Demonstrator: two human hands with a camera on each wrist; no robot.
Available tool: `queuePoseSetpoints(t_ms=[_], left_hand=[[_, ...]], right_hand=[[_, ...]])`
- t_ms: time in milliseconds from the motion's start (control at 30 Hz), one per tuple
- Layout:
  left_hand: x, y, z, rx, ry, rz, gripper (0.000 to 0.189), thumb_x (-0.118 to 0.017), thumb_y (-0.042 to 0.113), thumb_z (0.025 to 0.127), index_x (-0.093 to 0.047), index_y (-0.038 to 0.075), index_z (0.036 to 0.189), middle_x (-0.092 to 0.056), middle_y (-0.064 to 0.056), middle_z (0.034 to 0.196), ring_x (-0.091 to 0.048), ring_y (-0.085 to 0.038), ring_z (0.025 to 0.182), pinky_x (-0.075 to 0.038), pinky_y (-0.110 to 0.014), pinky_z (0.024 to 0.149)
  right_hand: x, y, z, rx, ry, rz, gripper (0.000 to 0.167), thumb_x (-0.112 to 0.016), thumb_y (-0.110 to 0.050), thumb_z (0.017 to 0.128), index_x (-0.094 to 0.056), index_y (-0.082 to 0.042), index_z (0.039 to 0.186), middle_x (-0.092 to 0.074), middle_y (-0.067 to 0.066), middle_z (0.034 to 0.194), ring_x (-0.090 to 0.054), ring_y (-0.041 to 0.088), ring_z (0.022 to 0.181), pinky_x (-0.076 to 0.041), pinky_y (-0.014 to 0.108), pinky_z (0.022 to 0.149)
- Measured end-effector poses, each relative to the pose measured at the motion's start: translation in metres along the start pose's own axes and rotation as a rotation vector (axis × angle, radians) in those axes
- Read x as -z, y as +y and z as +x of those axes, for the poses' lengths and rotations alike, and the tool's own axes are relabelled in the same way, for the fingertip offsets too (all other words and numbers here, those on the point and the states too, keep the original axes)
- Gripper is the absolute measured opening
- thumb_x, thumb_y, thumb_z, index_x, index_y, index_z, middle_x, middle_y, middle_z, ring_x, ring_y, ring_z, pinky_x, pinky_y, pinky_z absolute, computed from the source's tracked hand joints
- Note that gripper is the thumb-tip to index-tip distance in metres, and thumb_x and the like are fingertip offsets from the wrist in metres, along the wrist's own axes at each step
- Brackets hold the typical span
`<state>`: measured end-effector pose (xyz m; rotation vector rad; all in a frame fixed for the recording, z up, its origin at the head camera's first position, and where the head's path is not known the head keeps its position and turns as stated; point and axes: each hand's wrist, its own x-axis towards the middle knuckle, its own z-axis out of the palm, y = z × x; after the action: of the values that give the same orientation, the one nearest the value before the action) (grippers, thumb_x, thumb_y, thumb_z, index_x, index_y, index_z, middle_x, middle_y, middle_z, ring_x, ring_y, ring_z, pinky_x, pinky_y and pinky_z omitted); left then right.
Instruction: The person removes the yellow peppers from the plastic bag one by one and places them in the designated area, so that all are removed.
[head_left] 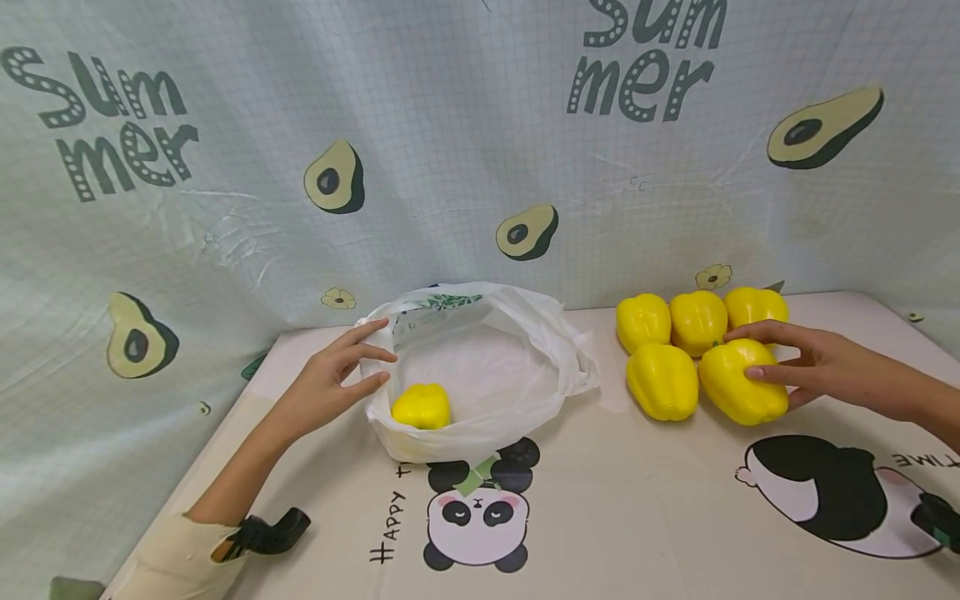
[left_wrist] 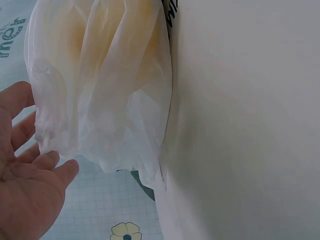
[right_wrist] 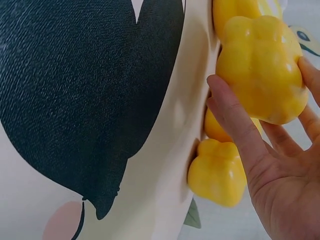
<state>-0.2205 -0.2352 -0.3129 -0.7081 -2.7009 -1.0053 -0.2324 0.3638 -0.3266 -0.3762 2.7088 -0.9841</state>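
A white plastic bag [head_left: 480,442] lies with its mouth spread wide, and one yellow bell pepper [head_left: 422,407] is inside near its left front edge. My left hand [head_left: 324,389] is at the bag's left rim, fingers spread and fairly straight, touching the plastic. In the left wrist view those fingers lie along the side of the bag [left_wrist: 100,95]. On the right, my right hand [head_left: 821,367] holds the front right bell pepper [head_left: 738,387] between thumb and fingers. That pepper [right_wrist: 262,70] looks tilted; whether it is off the table, I cannot tell.
Several more yellow bell peppers [head_left: 662,382] stand close together beside the held one, near the back of the table. A printed curtain [head_left: 435,208] hangs right behind. The tablecloth [head_left: 615,517] carries panda drawings.
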Motion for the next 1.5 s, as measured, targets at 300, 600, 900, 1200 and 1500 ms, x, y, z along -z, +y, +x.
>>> queuePoseSetpoints(t_ms=[300,600,900,1200,1500], left_hand=[[-0.0003,0.0000,-0.0005,0.004,0.001,0.003,0.021,-0.071,0.013,0.096,-0.073,0.011,0.117,-0.040,-0.006,0.160,-0.027,-0.034,0.151,-0.036,-0.059,0.114],[-0.0008,0.0000,-0.0009,0.008,0.000,-0.003,0.021,-0.071,0.014,0.096,-0.073,0.011,0.117,-0.040,-0.006,0.160,-0.027,-0.034,0.151,-0.035,-0.059,0.114],[-0.0024,-0.0012,0.0001,0.007,0.002,-0.002,0.020,-0.071,0.014,0.096,-0.074,0.011,0.116,-0.041,-0.007,0.160,-0.027,-0.035,0.151,-0.035,-0.061,0.113],[-0.0025,-0.0021,0.0009,0.013,-0.001,-0.004,0.020,-0.071,0.013,0.096,-0.074,0.011,0.116,-0.040,-0.006,0.160,-0.027,-0.035,0.151,-0.035,-0.061,0.114],[-0.0024,-0.0024,0.0014,0.023,-0.003,-0.007,0.021,-0.071,0.014,0.096,-0.073,0.012,0.116,-0.039,-0.005,0.161,-0.026,-0.033,0.152,-0.035,-0.060,0.114]], right_hand=[[-0.0019,0.0027,0.0039,0.003,-0.013,0.030,0.063,-0.062,-0.037,0.101,-0.036,-0.010,0.152,-0.032,0.026,0.152,-0.060,0.033,0.107,-0.063,0.038,0.073],[-0.0040,0.0021,0.0041,-0.008,-0.022,0.036,0.064,-0.061,-0.033,0.103,-0.033,-0.006,0.153,-0.030,0.029,0.151,-0.059,0.032,0.106,-0.063,0.039,0.074],[-0.0046,0.0049,0.0058,-0.012,-0.042,0.065,0.064,-0.061,-0.035,0.102,-0.033,-0.007,0.153,-0.028,0.030,0.153,-0.059,0.034,0.108,-0.063,0.043,0.075],[-0.0052,0.0078,0.0081,-0.011,-0.045,0.064,0.065,-0.060,-0.035,0.103,-0.031,-0.007,0.153,-0.027,0.031,0.153,-0.059,0.033,0.108,-0.063,0.043,0.076],[-0.0061,0.0085,0.0104,0.004,-0.015,0.045,0.063,-0.061,-0.037,0.102,-0.033,-0.007,0.151,-0.028,0.032,0.151,-0.056,0.038,0.112,-0.062,0.045,0.077]])
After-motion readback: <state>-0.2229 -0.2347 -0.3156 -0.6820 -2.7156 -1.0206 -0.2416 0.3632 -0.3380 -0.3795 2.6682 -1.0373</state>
